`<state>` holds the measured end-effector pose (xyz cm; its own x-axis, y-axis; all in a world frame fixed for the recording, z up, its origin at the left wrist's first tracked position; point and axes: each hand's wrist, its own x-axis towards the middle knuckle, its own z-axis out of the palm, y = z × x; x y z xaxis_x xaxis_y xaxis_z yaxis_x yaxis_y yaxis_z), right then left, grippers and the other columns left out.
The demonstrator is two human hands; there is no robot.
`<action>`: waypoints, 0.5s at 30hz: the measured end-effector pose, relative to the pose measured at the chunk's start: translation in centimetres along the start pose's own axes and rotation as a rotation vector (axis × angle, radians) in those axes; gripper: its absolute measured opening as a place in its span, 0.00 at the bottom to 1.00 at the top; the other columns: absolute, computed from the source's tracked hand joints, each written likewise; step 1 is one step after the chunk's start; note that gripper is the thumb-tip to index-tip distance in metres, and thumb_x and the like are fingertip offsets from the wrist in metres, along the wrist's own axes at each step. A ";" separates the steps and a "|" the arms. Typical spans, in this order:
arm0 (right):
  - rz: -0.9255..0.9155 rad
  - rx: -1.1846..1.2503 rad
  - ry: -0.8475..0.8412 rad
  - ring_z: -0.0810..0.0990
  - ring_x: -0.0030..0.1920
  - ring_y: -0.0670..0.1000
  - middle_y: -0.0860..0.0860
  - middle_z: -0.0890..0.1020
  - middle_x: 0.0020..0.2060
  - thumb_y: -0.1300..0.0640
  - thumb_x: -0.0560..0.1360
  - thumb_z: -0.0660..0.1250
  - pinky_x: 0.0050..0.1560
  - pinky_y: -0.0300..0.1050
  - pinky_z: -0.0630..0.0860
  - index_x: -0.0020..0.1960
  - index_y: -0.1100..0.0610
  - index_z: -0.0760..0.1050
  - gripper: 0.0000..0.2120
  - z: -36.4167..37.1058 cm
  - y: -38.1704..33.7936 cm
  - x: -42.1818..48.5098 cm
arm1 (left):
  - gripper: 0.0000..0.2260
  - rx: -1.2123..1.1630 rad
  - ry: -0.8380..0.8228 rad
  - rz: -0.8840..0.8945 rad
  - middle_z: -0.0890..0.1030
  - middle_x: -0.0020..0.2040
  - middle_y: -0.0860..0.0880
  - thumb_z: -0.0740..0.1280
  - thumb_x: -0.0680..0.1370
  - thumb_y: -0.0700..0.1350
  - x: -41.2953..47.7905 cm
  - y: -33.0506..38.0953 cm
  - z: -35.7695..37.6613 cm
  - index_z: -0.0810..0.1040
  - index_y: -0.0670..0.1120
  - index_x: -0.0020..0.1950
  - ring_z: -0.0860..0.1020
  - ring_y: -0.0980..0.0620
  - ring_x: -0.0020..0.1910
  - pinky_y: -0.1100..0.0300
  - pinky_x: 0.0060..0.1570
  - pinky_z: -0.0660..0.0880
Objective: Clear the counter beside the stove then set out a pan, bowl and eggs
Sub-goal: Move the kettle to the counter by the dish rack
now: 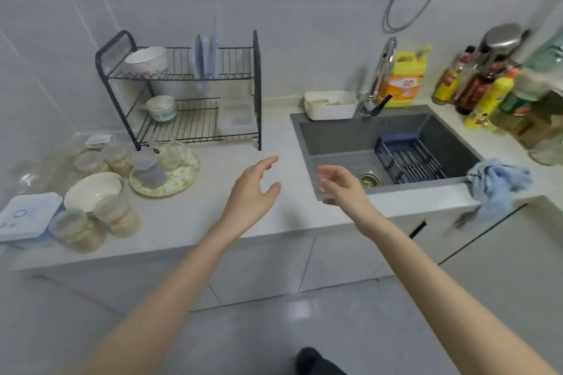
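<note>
A pale counter (213,216) runs along the tiled wall, with a grey sink (335,137) set into its right part. A black wire rack (257,91) stands at the back. Before the rack's left end lies a flowered plate (182,173), and near it a white bowl (91,192), several clear jars (117,216) and, at the left edge, a white box (27,216). Behind the sink sit a white tray (330,106) and a yellow jug (402,82). Bottles (475,91) crowd the right end. A blue cloth (499,183) hangs over the front edge beside the sink.
</note>
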<state>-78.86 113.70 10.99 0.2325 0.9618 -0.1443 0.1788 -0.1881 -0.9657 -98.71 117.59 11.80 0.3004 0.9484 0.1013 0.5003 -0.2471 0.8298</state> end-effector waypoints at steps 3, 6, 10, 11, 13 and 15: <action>0.038 0.017 0.170 0.78 0.47 0.49 0.53 0.78 0.59 0.61 0.80 0.61 0.51 0.48 0.78 0.62 0.55 0.73 0.12 -6.8 2.2 -4.2 | 0.21 0.008 -0.137 0.092 0.74 0.64 0.52 0.65 0.78 0.44 -0.4 4.5 5.4 0.69 0.55 0.70 0.73 0.52 0.62 0.53 0.64 0.69; 0.071 0.049 0.289 0.79 0.47 0.49 0.53 0.78 0.59 0.61 0.79 0.61 0.48 0.44 0.77 0.61 0.54 0.73 0.11 -12.3 3.5 -7.8 | 0.21 0.021 -0.238 0.192 0.76 0.63 0.52 0.65 0.77 0.43 -0.9 8.4 10.1 0.71 0.53 0.70 0.73 0.53 0.62 0.55 0.63 0.70; 0.097 0.057 0.459 0.79 0.50 0.48 0.52 0.78 0.59 0.59 0.80 0.60 0.49 0.43 0.77 0.63 0.53 0.72 0.12 -21.0 5.7 -14.6 | 0.20 0.007 -0.397 0.318 0.77 0.62 0.51 0.66 0.77 0.42 -2.9 14.7 18.7 0.71 0.51 0.69 0.75 0.50 0.60 0.56 0.58 0.72; 0.103 0.058 0.505 0.79 0.50 0.48 0.52 0.78 0.59 0.59 0.80 0.60 0.48 0.41 0.77 0.64 0.54 0.72 0.13 -23.2 6.3 -16.4 | 0.20 -0.002 -0.433 0.337 0.77 0.62 0.51 0.66 0.77 0.42 -3.8 16.4 21.0 0.71 0.51 0.69 0.76 0.50 0.59 0.56 0.57 0.72; 0.124 0.081 0.613 0.79 0.50 0.49 0.52 0.78 0.59 0.59 0.81 0.60 0.48 0.41 0.77 0.64 0.55 0.71 0.13 -28.0 7.9 -21.0 | 0.20 -0.026 -0.515 0.395 0.77 0.61 0.51 0.66 0.77 0.41 -6.3 20.3 26.5 0.72 0.50 0.69 0.76 0.50 0.57 0.57 0.58 0.72; 0.148 0.103 0.702 0.79 0.51 0.50 0.52 0.78 0.60 0.59 0.81 0.59 0.50 0.44 0.77 0.64 0.55 0.71 0.13 -32.4 9.6 -25.4 | 0.20 -0.051 -0.599 0.447 0.76 0.62 0.50 0.66 0.77 0.41 -9.1 23.8 31.5 0.71 0.50 0.69 0.75 0.51 0.59 0.58 0.59 0.72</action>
<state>-52.08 81.06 12.36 0.8123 0.5673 -0.1357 0.0152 -0.2532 -0.9673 -63.97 96.79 13.33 0.8644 0.4853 0.1311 0.1925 -0.5605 0.8055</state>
